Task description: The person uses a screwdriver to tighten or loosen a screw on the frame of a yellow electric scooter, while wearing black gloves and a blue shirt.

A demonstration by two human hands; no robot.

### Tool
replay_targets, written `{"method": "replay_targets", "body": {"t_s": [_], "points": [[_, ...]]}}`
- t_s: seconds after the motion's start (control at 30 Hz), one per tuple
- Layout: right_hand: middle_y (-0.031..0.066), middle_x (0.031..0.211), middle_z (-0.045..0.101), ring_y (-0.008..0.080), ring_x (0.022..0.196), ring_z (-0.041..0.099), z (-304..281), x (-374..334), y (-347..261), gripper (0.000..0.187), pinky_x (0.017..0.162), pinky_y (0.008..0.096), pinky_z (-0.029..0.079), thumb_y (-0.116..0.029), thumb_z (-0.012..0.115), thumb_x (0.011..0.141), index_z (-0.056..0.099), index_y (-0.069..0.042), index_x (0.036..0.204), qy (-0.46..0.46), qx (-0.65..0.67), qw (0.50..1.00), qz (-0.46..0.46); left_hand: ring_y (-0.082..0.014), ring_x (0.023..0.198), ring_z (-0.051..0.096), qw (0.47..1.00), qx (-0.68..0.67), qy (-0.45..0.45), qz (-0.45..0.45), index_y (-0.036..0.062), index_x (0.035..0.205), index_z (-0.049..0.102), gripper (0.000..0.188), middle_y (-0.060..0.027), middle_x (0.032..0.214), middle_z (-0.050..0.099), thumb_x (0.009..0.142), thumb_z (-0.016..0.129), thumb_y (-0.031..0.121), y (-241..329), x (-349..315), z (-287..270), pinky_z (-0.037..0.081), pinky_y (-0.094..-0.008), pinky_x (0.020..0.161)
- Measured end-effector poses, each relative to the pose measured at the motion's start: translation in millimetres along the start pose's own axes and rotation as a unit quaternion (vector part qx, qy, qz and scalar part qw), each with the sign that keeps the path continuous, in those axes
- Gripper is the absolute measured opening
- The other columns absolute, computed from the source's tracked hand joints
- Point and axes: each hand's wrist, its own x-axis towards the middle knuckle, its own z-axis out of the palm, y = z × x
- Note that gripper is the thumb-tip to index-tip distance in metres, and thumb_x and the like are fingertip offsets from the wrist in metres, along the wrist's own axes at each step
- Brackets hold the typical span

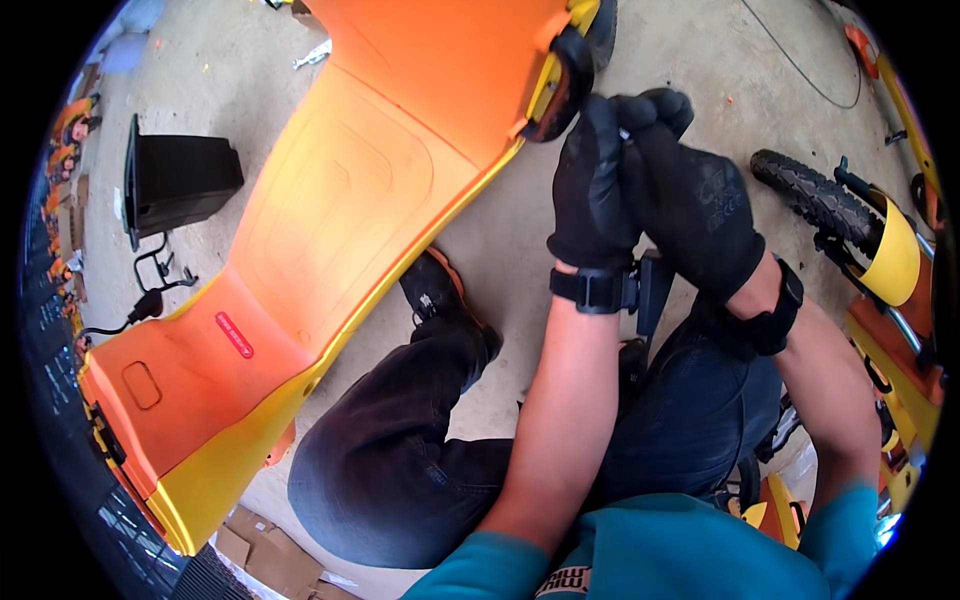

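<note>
My left hand [592, 190] and my right hand [705, 205], both in black work gloves, meet right of the picture's middle. Their fingers are closed and pressed together at the tips. A tiny pale spot shows between them, too small to name. Just left of the hands lies a large moulded orange and yellow vehicle body [345, 205], slanting across the floor. A dark rounded part on its far right corner [568, 85] sits nearest my left fingers; the hands appear apart from it. A dark flat-sided piece [654, 290] shows between my wrists.
A black plastic bin [185, 183] stands on the concrete floor at the left, beside a bent black metal frame [162, 265]. To the right are a knobbly black tyre [815, 195] and a yellow fender [893, 255]. Cardboard [275, 560] lies at the lower left.
</note>
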Motion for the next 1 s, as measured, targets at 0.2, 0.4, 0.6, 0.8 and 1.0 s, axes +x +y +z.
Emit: {"method": "replay_targets", "body": {"t_s": [0.2, 0.4, 0.6, 0.8, 1.0], "points": [[0.0165, 0.076, 0.064, 0.0333, 0.070, 0.064, 20, -7, 9, 0.030, 0.058, 0.0407, 0.050, -0.013, 0.058, 0.085, 0.056, -0.004, 0.115, 0.101, -0.123, 0.987, -0.024, -0.0175, 0.097, 0.062, 0.985, 0.095, 0.140, -0.017, -0.0005, 0.108, 0.062, 0.025, -0.0098, 0.106, 0.066, 0.094, 0.060, 0.020, 9, -14, 12, 0.049, -0.0296, 0.089], [0.0065, 0.087, 0.064, 0.0148, 0.074, 0.059, -11, 0, 48, 0.036, 0.056, 0.0284, 0.047, -0.012, 0.055, 0.093, 0.051, -0.003, 0.128, -0.032, 0.098, 0.992, -0.070, -0.0108, 0.081, 0.061, 0.985, 0.079, 0.155, -0.006, -0.0019, 0.105, 0.063, 0.024, -0.0107, 0.101, 0.067, 0.091, 0.063, 0.018, 16, -14, 20, 0.049, -0.0222, 0.075], [0.0045, 0.071, 0.055, 0.0101, 0.051, 0.048, -15, -6, 45, 0.021, 0.046, 0.0250, 0.038, -0.018, 0.047, 0.099, 0.056, -0.002, 0.110, -0.190, 0.463, 0.846, 0.184, -0.0058, 0.064, 0.054, 0.986, 0.079, 0.144, -0.035, -0.0026, 0.103, 0.063, 0.025, -0.0124, 0.097, 0.068, 0.091, 0.064, 0.020, 22, -12, 16, 0.042, -0.0199, 0.057], [0.0140, 0.062, 0.057, 0.0328, 0.050, 0.055, -9, 5, 2, 0.021, 0.050, 0.0418, 0.045, -0.021, 0.054, 0.094, 0.057, -0.003, 0.103, -0.096, 0.085, 0.987, 0.098, -0.0160, 0.092, 0.063, 0.995, 0.006, 0.095, -0.022, -0.0003, 0.107, 0.062, 0.025, -0.0145, 0.104, 0.066, 0.093, 0.062, 0.021, 16, -13, 8, 0.051, -0.0263, 0.082], [0.0170, 0.065, 0.061, 0.0369, 0.059, 0.061, 5, -2, -13, 0.022, 0.052, 0.0436, 0.047, -0.021, 0.055, 0.093, 0.059, -0.009, 0.111, 0.051, -0.170, 0.984, 0.034, -0.0182, 0.097, 0.063, 0.988, 0.036, 0.138, -0.057, -0.0024, 0.106, 0.061, 0.025, -0.0137, 0.101, 0.067, 0.093, 0.062, 0.019, 18, -12, 13, 0.051, -0.0286, 0.087]]}}
